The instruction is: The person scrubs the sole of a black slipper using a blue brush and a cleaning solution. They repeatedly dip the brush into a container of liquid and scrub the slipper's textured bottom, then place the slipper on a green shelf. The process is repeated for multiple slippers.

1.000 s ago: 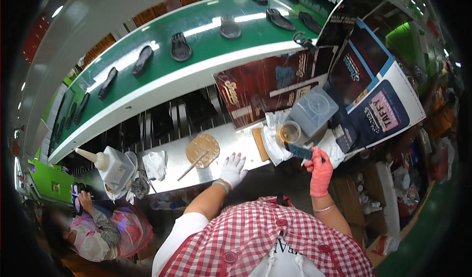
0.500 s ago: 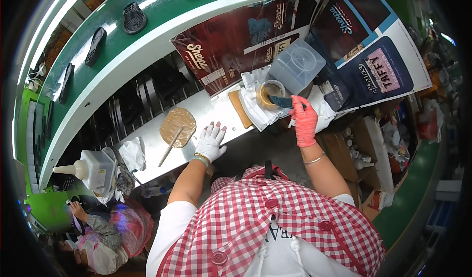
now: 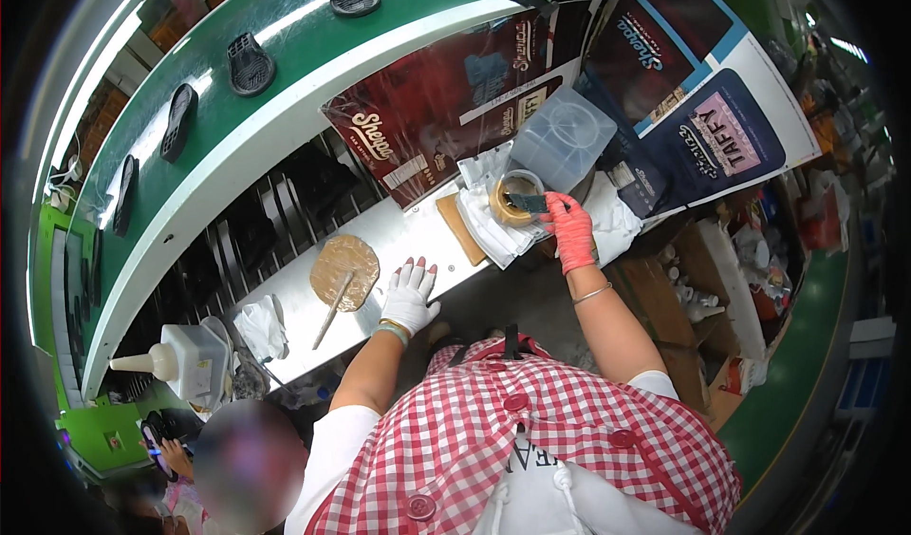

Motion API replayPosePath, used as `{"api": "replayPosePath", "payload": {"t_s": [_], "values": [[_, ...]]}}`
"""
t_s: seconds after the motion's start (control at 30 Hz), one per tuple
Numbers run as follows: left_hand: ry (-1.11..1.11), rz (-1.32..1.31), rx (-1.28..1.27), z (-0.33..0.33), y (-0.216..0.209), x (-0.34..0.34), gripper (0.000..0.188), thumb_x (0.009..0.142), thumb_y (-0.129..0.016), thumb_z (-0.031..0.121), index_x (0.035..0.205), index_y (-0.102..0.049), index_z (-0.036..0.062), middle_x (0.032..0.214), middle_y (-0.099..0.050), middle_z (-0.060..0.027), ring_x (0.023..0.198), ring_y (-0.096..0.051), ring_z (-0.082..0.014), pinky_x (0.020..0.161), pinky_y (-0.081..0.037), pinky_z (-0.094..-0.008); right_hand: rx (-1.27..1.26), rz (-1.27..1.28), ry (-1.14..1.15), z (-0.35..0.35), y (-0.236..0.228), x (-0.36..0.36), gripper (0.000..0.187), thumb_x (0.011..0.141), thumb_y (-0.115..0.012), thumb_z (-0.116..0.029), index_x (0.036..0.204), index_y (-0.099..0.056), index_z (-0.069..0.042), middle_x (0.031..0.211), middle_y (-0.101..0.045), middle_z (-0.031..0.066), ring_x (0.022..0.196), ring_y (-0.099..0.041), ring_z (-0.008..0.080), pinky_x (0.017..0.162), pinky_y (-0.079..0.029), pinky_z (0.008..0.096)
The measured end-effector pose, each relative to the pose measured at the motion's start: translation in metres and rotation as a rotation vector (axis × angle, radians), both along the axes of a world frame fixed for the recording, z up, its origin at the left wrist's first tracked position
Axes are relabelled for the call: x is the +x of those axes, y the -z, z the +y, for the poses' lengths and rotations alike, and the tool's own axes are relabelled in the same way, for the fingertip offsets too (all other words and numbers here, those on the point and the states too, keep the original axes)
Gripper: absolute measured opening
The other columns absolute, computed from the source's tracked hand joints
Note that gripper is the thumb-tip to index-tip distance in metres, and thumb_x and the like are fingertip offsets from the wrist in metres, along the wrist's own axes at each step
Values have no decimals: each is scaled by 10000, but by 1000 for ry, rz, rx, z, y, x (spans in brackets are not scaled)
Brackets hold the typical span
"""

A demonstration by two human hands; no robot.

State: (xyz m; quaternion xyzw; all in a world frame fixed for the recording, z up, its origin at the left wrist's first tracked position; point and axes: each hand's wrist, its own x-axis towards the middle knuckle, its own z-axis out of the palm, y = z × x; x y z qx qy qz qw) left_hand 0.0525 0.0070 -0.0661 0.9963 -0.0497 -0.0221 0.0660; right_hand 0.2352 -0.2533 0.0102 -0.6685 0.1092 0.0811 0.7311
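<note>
My right hand [image 3: 569,231], in a coral-pink glove, grips a flat dark teal handle [image 3: 528,204]. The handle's far end goes into a clear plastic cup [image 3: 517,178] with tan stuff in it, so what is on that end is hidden. Flat on the front edge of the metal bench lies my left hand [image 3: 410,298], in a white glove with bare fingertips. Its fingers are spread and hold nothing. Just left of it sits a round tan disc [image 3: 334,262] under shiny film, with a thin pale stick [image 3: 334,309] lying across it.
White cloths [image 3: 503,241] and a tan pad [image 3: 460,229] lie around the cup; a clear plastic box [image 3: 566,134] stands behind. Left are a crumpled white cloth [image 3: 262,328] and a squeeze bottle [image 3: 190,356]. Black soles [image 3: 250,64] rest on the green belt [image 3: 299,46]. A co-worker's hand [image 3: 175,459] shows lower left.
The dark handle and my right hand have shifted slightly, with the handle's end still in the cup. On the belt the soles have moved along. My left hand stays flat on the bench.
</note>
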Motion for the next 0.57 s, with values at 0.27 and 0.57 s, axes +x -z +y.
{"api": "replayPosePath", "payload": {"t_s": [0.27,0.57], "values": [[21,-15,-5,-1,-2,-2,749,712,-666,368,1351,-396,84,1400,-355,-183,1318,-285,-359,1054,-232,-499,32,-17,-50,-24,0,-27,534,816,-691,-184,1276,-474,-21,1021,-616,57,839,-612,131,699,-506,247],[71,-54,31,-7,9,1,784,693,-658,371,1357,-389,51,1403,-350,-193,1321,-269,-368,1057,-218,-508,-324,375,-123,-141,75,-160,414,838,-640,-265,1199,-560,-80,916,-646,75,811,-625,141,690,-517,278]]}}
